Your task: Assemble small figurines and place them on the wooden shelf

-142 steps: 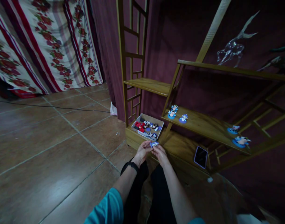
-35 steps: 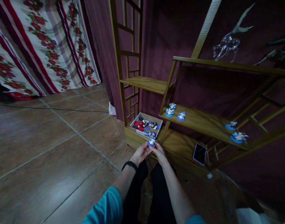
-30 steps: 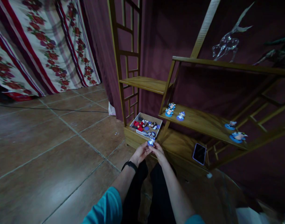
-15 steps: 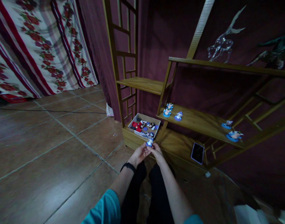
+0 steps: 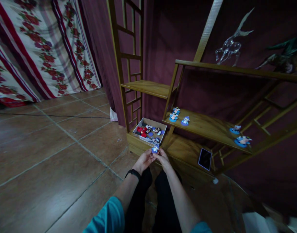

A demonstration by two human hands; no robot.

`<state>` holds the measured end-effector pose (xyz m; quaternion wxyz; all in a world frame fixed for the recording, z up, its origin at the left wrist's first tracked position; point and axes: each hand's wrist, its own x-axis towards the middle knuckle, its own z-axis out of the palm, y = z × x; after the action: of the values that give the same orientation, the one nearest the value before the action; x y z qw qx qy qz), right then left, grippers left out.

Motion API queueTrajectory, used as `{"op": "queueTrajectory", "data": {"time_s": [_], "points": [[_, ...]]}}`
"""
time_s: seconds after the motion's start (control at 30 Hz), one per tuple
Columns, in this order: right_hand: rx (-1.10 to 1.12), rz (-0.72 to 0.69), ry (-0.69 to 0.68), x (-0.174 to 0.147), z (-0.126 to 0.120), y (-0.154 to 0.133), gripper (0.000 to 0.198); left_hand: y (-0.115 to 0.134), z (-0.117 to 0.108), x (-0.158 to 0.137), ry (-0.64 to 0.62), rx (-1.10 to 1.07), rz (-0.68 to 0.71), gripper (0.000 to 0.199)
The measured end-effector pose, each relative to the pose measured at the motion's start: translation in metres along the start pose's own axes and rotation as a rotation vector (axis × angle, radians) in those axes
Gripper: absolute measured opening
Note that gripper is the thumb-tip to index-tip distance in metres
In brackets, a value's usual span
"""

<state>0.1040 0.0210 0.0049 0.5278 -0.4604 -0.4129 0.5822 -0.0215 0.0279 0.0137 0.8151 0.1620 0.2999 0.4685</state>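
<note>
Both hands pinch one small figurine (image 5: pixel 155 148), white and purple on a purple-blue base, in front of the shelf unit. My left hand (image 5: pixel 145 160) grips its base from the left, and my right hand (image 5: pixel 163 158) from the right; the fingertips nearly meet below it. Just behind the hands sits an open cardboard box (image 5: pixel 165 128) holding several figurines in red, black and purple. On the shelf (image 5: pixel 206 124) to the right stand a purple figurine (image 5: pixel 185 120), two blue-based figurines (image 5: pixel 173 116) beside it, and two more figurines (image 5: pixel 243 140) at the far end.
A phone or tablet with a dark screen (image 5: pixel 205 159) lies on the lowest shelf (image 5: pixel 182 147). On the upper shelf (image 5: pixel 245 68) are a clear glass deer (image 5: pixel 228 48) and a dark statue (image 5: pixel 281 58). A black cable (image 5: pixel 53 115) crosses the tiled floor at left.
The figurine in my hands has tilted slightly and shifted a little left in view. The whole scene has moved a few pixels left. Both hands keep their hold.
</note>
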Motion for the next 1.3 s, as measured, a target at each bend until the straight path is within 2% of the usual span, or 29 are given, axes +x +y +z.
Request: {"op": "queueTrajectory", "data": {"time_s": [0.23,0.43,0.7,1.07,1.3], "points": [[0.029,0.011,-0.024,0.002,0.0,0.002,0.046,0.002,0.0,0.0,0.007,-0.008,0.009,0.027],[0.023,0.016,0.021,0.001,0.003,0.0,0.043,0.002,0.0,0.001,0.023,0.001,0.01,0.023],[0.05,-0.033,0.003,0.0,0.008,-0.002,0.047,0.006,-0.002,0.002,0.026,0.027,0.005,0.028],[0.046,-0.045,0.031,0.0,0.006,0.0,0.047,0.011,0.012,-0.006,0.091,0.075,-0.025,0.031],[0.042,-0.091,0.031,-0.003,0.004,0.0,0.045,0.012,0.014,-0.006,0.061,0.116,-0.047,0.037]]}}
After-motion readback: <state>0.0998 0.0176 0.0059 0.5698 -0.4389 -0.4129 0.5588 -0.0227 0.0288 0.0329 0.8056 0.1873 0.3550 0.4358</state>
